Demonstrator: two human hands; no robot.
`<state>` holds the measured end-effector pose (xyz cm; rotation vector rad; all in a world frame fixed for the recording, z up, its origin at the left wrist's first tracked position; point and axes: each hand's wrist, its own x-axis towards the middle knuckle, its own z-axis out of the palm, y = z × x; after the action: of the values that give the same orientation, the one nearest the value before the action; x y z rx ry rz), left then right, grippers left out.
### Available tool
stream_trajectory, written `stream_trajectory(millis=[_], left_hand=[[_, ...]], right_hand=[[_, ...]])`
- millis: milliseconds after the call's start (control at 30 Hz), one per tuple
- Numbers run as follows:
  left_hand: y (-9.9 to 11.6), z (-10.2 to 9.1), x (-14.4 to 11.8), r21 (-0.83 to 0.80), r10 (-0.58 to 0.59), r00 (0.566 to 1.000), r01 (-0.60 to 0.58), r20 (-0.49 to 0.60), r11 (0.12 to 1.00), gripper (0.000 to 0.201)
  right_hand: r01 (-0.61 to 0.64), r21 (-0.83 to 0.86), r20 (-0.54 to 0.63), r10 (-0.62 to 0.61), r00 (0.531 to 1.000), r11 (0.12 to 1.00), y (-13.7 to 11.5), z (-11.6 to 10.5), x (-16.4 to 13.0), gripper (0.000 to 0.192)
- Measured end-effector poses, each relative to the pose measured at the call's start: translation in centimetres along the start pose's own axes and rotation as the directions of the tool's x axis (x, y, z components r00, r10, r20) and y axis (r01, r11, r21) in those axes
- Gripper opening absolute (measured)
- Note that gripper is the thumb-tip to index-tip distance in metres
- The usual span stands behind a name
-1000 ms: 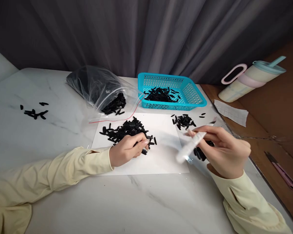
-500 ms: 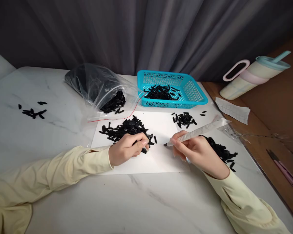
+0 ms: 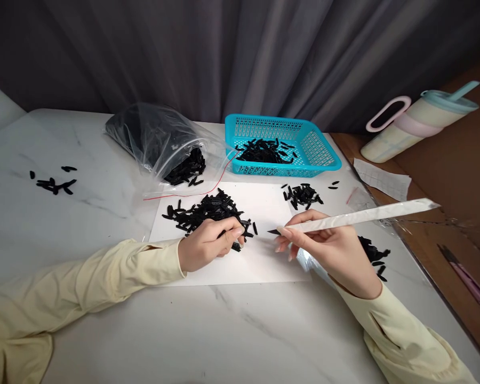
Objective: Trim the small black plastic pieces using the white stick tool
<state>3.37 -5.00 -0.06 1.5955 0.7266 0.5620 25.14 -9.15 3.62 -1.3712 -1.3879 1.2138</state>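
My left hand rests on a white paper sheet, fingers curled over the near edge of a pile of small black plastic pieces; what it grips is hidden. My right hand holds a long thin white tube like a pen. The tube's dark tip points left toward the pile, just above the sheet, and its far end sticks out to the right. Behind my right hand lies another heap of black pieces on clear plastic.
A turquoise basket with black pieces stands at the back. Left of it lies a clear bag spilling pieces. Small groups of pieces lie at far left and beside the basket. A tumbler, a paper slip and pink cutters sit at the right.
My right hand turned the white tube over from a steep blurred tilt to nearly level, tip pointing left near the pile. My left hand stayed on the pile.
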Motion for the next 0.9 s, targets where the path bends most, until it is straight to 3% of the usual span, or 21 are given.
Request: stream_trajectory(millis=[167, 367, 700, 900], left_hand=[[0.3, 0.0, 0.0, 0.045, -0.004, 1.0, 0.005, -0.006, 0.999, 0.03], [0.2, 0.0, 0.0, 0.037, -0.009, 1.0, 0.009, 0.005, 0.999, 0.031], [0.3, 0.0, -0.1, 0.113, 0.009, 0.999, -0.013, 0.031, 0.994, 0.031], [0.5, 0.2, -0.1, 0.092, 0.01, 1.0, -0.012, 0.018, 0.996, 0.027]], right_hand=[[-0.121, 0.151, 0.102, 0.106, 0.989, 0.981, -0.7, 0.7, -0.1, 0.022], [-0.335, 0.266, 0.27, 0.263, 0.926, 0.904, 0.0, 1.2, 0.1, 0.023], [-0.421, 0.389, 0.274, 0.333, 0.902, 0.819, 0.6, 1.9, 0.1, 0.025], [-0.41, 0.452, 0.284, 0.308, 0.908, 0.792, 0.5, 2.0, 0.0, 0.026]])
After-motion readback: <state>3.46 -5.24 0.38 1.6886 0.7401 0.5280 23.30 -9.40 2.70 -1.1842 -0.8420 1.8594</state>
